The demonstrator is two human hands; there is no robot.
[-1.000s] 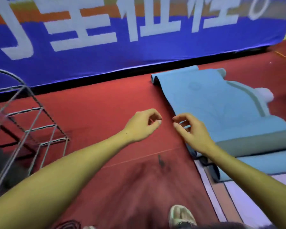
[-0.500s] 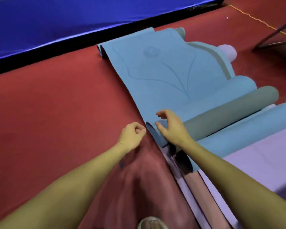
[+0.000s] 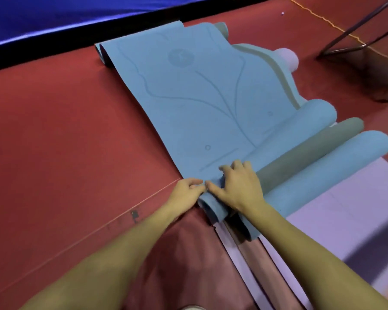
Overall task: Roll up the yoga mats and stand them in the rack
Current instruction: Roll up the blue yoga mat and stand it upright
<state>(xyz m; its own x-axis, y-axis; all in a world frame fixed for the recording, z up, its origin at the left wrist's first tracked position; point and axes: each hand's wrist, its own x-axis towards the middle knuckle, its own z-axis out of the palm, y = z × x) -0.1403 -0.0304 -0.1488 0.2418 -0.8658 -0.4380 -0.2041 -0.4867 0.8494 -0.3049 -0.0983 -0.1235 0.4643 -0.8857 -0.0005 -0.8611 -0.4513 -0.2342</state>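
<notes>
Both bare forearms are reaching forward from the near edge and converging toward the middle. The left hand [image 3: 185,193] is lying knuckles-up, its fingers curling inward and its fingertips meeting the right thumb. The right hand [image 3: 239,186] is lying palm-down just to its right, fingers bending forward and pressing down, thumb pointing left.
</notes>
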